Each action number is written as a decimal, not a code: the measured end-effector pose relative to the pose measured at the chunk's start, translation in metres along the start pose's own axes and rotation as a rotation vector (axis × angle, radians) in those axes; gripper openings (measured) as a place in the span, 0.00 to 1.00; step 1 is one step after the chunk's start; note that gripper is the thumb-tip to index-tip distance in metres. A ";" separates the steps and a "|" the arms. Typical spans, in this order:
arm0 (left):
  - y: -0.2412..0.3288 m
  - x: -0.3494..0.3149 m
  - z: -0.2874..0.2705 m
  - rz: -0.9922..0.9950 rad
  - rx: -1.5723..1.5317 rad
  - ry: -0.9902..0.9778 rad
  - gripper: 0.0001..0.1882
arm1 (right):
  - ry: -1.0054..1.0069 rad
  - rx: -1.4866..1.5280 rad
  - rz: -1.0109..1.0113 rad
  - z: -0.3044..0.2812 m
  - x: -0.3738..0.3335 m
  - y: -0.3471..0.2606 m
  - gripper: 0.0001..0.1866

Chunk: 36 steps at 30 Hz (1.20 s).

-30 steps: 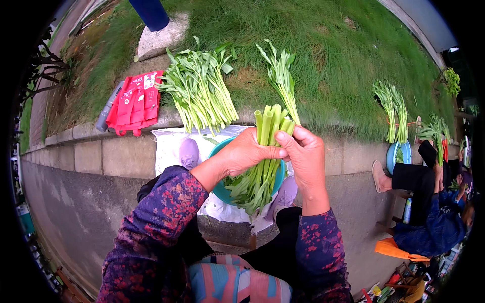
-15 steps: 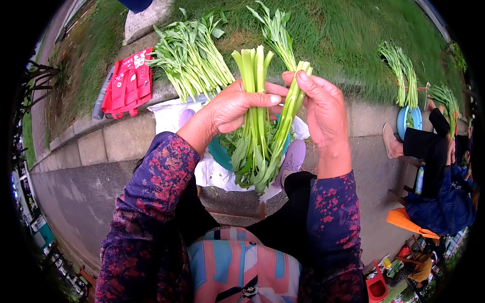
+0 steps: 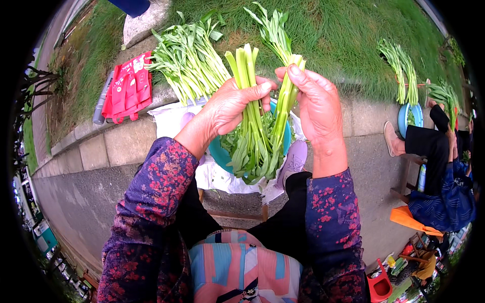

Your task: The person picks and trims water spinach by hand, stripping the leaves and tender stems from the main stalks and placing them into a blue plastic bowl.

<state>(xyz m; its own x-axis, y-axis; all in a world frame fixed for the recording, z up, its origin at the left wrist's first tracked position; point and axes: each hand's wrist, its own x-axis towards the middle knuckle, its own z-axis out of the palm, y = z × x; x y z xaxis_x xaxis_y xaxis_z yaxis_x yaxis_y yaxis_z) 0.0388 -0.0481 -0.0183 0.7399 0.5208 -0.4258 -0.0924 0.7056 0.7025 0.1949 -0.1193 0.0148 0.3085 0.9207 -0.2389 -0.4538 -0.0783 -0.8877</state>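
Note:
My left hand (image 3: 227,108) is closed around a bunch of leafy green stalks (image 3: 246,76), its thick pale cut ends up and its leaves hanging down. In my right hand (image 3: 318,108) a smaller bunch of the same stalks (image 3: 286,103) is pinched between thumb and fingers. The leafy ends of both bunches meet above a teal basin (image 3: 221,155) that contains loose green leaves. White sheeting (image 3: 209,177) lies under the basin, between my purple shoes (image 3: 297,156).
A big pile of leafy stalks (image 3: 189,58) lies beyond my left hand; a smaller bunch (image 3: 275,33) rests on the grass. At left are a red bag (image 3: 132,86) and a grey cylinder (image 3: 102,98). On the right, another person sits by a blue basin (image 3: 402,121).
Both hands have shifted slightly left with their stalks. The tops of the bunch in my left hand now tilt more to the left.

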 end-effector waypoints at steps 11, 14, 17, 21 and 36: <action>0.000 -0.008 0.017 0.000 0.086 -0.109 0.21 | 0.096 -0.126 -0.035 0.013 0.003 0.016 0.12; -0.004 -0.007 0.018 0.017 0.081 -0.058 0.22 | 0.099 -0.218 -0.101 0.021 0.003 0.019 0.12; -0.007 -0.006 0.015 0.044 0.048 0.013 0.19 | -0.007 -0.369 -0.101 0.018 0.005 0.020 0.16; 0.009 -0.008 0.004 0.044 -0.054 -0.117 0.16 | -0.042 -0.278 0.019 0.014 0.001 0.000 0.23; 0.034 -0.006 -0.023 0.182 -0.245 -0.149 0.31 | -0.032 -0.468 -0.189 0.008 -0.004 0.012 0.05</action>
<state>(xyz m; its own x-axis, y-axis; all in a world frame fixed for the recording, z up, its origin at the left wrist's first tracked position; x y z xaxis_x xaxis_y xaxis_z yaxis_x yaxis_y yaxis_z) 0.0157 -0.0159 -0.0053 0.7843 0.5856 -0.2049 -0.3759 0.7113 0.5940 0.1814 -0.1210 0.0085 0.3203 0.9459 -0.0518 0.0334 -0.0659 -0.9973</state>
